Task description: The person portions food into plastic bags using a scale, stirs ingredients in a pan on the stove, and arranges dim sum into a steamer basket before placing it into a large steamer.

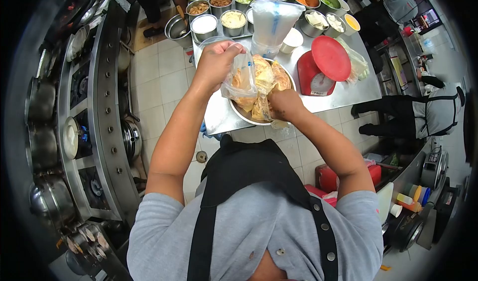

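The left hand is closed on the upper edge of a clear bag, thumb against fingers. The bag hangs to the right of this grip and toward the near edge of the table. Its long axis runs roughly from the far side to the near side, and it holds orange-brown food. The left hand is nearer to its gathered top; the right hand is across the bowl, well apart from that top.

The bowl is at the table's near edge, close to the near left corner, and carries further bagged food. The right hand is curled over the bowl's right side, against the bagged food; its fingertips are hidden, so whether it grips cannot be told.

Beyond the bowl, toward the far edge, is a tall stack of plastic bags with blue print, not legible. To the right of the bowl is a red scale; its front label is too small to read. Tubs of food line the far edge. No brand can be read.
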`<action>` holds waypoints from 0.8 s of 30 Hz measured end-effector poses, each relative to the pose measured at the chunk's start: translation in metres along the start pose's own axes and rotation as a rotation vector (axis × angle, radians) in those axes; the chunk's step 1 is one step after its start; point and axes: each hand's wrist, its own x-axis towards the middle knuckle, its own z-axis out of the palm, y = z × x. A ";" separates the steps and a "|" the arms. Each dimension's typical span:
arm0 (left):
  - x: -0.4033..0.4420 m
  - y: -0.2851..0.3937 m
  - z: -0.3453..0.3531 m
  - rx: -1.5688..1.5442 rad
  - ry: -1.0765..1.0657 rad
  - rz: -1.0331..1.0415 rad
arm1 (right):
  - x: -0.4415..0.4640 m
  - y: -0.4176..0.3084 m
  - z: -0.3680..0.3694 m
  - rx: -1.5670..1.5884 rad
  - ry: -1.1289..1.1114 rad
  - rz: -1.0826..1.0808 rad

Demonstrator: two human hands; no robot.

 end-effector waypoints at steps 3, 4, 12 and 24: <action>-0.002 -0.001 0.002 -0.026 0.005 0.010 | 0.001 -0.003 0.019 -0.116 0.123 -0.063; -0.003 -0.001 0.004 -0.039 0.009 0.017 | 0.002 -0.003 0.024 -0.151 0.181 -0.098; -0.007 0.003 0.002 -0.045 0.015 0.037 | 0.009 0.010 0.029 -0.151 0.102 -0.122; -0.014 0.003 0.001 -0.061 0.030 0.029 | 0.008 0.036 -0.028 0.280 0.013 -0.003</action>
